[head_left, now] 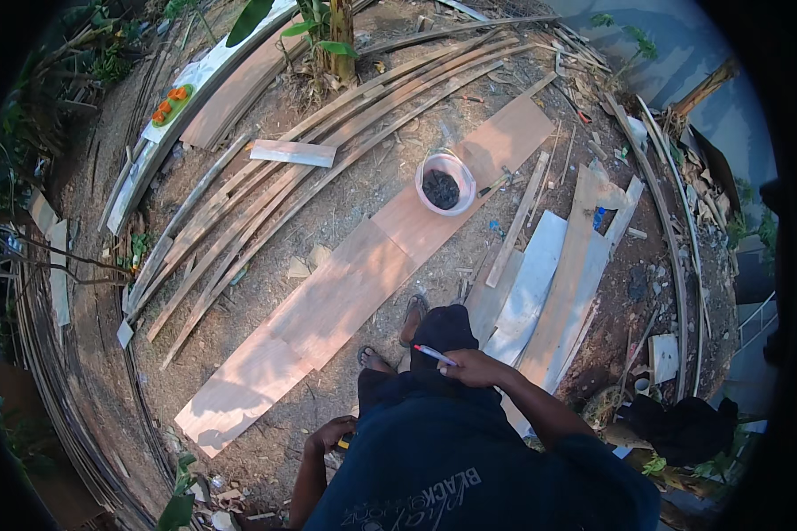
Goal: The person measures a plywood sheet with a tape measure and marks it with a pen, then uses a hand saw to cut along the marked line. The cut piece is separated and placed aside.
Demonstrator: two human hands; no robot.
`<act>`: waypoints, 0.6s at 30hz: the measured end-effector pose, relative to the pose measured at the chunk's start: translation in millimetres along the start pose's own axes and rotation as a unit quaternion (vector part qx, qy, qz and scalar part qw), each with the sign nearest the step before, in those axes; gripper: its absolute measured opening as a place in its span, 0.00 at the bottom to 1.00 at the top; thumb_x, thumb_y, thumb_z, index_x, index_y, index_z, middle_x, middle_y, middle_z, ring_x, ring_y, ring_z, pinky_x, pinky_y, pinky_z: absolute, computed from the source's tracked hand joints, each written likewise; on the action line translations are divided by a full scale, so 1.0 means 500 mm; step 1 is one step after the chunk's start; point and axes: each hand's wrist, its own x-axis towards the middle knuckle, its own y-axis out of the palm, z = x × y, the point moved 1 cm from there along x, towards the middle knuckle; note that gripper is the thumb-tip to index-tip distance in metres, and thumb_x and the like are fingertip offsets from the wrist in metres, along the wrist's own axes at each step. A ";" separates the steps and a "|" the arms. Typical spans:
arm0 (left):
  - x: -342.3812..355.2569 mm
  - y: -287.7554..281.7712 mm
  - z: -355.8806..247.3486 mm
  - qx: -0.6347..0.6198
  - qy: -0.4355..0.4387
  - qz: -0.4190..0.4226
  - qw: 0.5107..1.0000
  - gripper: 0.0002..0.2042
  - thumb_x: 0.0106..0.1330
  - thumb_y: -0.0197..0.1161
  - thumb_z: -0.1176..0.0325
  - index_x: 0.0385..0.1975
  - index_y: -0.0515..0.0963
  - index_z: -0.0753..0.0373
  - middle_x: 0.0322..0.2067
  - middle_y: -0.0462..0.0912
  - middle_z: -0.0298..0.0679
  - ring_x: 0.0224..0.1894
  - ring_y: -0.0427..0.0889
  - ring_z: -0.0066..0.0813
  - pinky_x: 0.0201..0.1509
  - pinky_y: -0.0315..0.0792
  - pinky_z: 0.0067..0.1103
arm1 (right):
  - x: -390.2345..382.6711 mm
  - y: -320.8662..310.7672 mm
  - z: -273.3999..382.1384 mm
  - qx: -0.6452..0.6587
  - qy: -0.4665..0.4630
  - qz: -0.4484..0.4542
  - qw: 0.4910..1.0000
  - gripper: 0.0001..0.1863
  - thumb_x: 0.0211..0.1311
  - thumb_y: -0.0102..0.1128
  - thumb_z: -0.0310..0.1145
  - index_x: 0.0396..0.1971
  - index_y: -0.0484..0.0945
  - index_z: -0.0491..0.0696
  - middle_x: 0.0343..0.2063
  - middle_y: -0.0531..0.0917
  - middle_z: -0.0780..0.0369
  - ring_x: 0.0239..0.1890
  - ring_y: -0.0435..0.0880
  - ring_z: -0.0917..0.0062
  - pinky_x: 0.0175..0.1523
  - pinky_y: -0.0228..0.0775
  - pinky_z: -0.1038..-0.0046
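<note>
My right hand (pixel 469 367) is closed on a pen (pixel 433 354) with a red tip, held against my dark shorts. Low at my left side, my left hand (pixel 332 432) grips a yellow-and-black object (pixel 345 442), apparently a tape measure, partly hidden by my shirt. A long, pale pink plywood strip (pixel 274 327) lies diagonally on the dirt beside my sandalled feet (pixel 372 358). On its far part stands a pale bucket (pixel 468 188) with dark contents, and a hammer-like tool (pixel 500 182) lies to the bucket's right.
Long timber battens (pixel 239 239) curve across the left and back. Several grey and brown boards (pixel 531 283) lie to my right. A tree trunk (pixel 341 44) stands at the back, orange objects (pixel 170 104) rest on a white board at back left, and dark cloth (pixel 682 429) lies at lower right.
</note>
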 end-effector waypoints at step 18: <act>-0.037 0.056 -0.017 -0.046 0.130 -0.125 0.982 0.17 0.67 0.62 0.55 0.47 0.80 0.62 0.41 0.81 0.32 0.45 0.77 0.21 0.51 0.71 0.20 | 0.236 0.027 0.017 -0.159 0.062 0.339 0.925 0.26 0.71 0.47 0.55 0.33 0.78 0.43 0.29 0.82 0.57 0.35 0.80 0.69 0.46 0.69 0.66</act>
